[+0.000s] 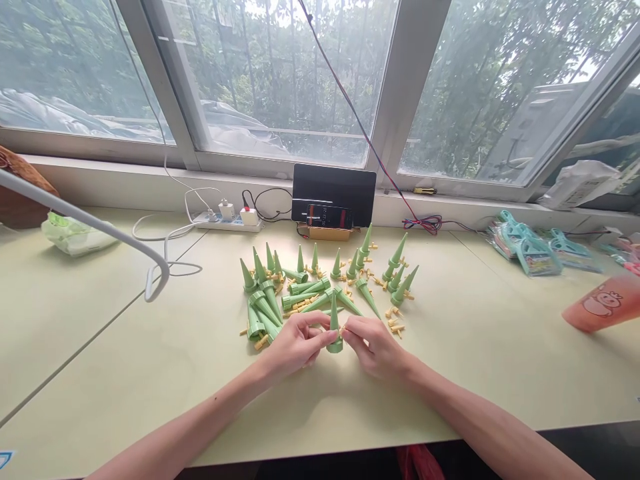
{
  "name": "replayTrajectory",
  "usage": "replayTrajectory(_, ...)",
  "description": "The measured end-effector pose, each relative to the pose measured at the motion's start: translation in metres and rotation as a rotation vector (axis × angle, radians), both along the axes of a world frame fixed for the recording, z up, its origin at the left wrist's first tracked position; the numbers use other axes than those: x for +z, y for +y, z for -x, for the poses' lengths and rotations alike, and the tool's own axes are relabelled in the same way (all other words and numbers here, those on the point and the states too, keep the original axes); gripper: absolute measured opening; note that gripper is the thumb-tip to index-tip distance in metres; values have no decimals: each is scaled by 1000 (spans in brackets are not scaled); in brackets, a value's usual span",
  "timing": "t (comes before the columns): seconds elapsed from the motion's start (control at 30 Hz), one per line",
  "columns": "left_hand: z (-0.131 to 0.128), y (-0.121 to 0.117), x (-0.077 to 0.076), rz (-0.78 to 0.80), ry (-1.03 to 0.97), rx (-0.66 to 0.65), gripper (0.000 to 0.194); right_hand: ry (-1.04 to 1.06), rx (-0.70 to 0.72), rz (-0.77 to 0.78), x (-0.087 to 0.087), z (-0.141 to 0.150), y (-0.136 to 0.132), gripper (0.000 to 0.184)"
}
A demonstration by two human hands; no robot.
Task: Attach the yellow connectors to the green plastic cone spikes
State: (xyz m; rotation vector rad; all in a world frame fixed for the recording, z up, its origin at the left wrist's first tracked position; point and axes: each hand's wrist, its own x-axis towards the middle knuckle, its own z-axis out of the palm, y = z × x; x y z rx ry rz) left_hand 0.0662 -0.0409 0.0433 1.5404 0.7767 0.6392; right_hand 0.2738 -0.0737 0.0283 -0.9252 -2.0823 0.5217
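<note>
My left hand is closed around the lower part of a green plastic cone spike, which stands point up just above the front of the table. Close against its right side, my right hand pinches with thumb and forefinger; a bit of yellow shows at the fingertips, apparently a small yellow valve piece, mostly hidden. Beyond the hands lie several more green cones, some upright, some on their sides. Small yellow pieces are scattered among them and to the right of my right hand.
At the back, a tablet and a phone lean on a small box. A power strip with cables is left of them. Teal packaged items and an orange cup are at right. A white curved bar crosses the left.
</note>
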Motion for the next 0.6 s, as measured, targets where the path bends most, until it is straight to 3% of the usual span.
replayTrajectory(0.33, -3, -2, 2, -208, -64, 72, 23, 61, -32, 53, 2, 2, 1, 35)
replayTrajectory(0.6, -3, -2, -1, -172, -24, 48, 26, 67, -79, 22, 2, 6, -2, 36)
